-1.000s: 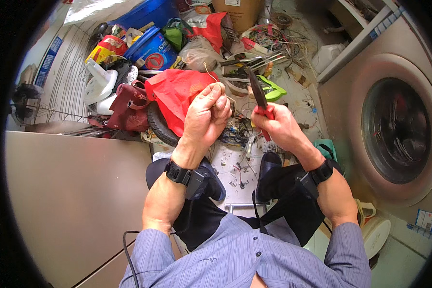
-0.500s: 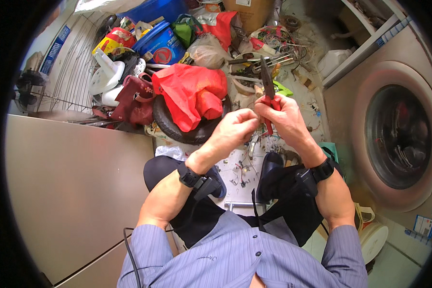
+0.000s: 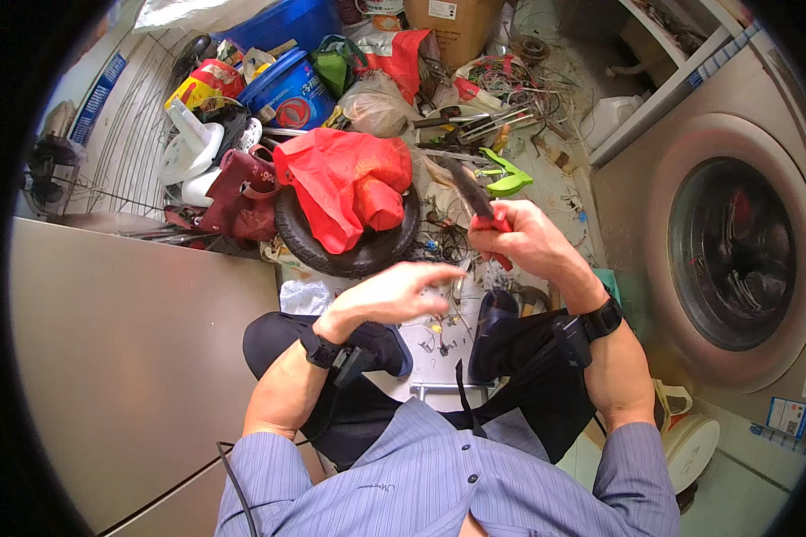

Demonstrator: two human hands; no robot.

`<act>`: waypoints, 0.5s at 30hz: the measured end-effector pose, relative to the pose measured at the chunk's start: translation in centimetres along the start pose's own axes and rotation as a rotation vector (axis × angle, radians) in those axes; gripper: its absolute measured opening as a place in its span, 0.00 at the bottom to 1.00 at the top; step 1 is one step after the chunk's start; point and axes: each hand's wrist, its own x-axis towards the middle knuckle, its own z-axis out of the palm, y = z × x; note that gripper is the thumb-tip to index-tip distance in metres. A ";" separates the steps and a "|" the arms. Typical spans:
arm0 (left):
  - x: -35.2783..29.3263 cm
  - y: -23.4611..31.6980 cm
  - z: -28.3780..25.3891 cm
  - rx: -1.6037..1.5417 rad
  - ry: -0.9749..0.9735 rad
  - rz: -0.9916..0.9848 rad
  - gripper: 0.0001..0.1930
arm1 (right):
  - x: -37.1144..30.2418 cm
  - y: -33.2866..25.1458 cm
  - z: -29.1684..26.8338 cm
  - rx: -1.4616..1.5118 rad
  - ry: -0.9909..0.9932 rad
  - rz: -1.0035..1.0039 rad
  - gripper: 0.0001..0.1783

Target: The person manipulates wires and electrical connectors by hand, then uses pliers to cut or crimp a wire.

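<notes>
My right hand (image 3: pixel 535 238) is closed around the red handles of a pair of pliers (image 3: pixel 467 190), whose dark jaws point up and to the left. Lower and to the left, my left hand (image 3: pixel 392 294) is held out with its fingers stretched and apart, and I see nothing held in it. Below both hands, small wires and scraps (image 3: pixel 441 336) lie scattered on the white floor between my shoes. A red bag (image 3: pixel 345 183) rests on a black tyre (image 3: pixel 354 259) just beyond my left hand.
Beyond lie a bright green clip-like piece (image 3: pixel 509 174), a tangle of wires (image 3: pixel 501 76), a blue bucket (image 3: pixel 287 94) and a cardboard box (image 3: pixel 448 31). A front-loading washing machine (image 3: pixel 654 215) stands at right, a smooth beige panel (image 3: pixel 143 331) at left.
My left hand has moved down, away from my right hand, and its fingers have opened. The pliers have moved slightly down and now tilt further left.
</notes>
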 end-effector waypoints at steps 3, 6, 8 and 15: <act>1.1 -0.1 -0.3 -0.660 0.252 -0.107 0.19 | 0.0 0.6 0.7 0.001 -0.098 0.047 0.05; 1.7 0.3 -1.1 -1.189 0.368 -0.032 0.14 | 0.4 1.3 1.6 -0.040 -0.173 0.027 0.05; 1.9 -0.7 -1.0 -1.206 0.478 0.015 0.12 | 0.7 1.3 1.9 -0.175 -0.248 0.039 0.09; 1.7 -1.1 -1.2 -1.311 0.601 -0.049 0.09 | 0.6 1.4 2.4 -0.127 -0.193 0.053 0.09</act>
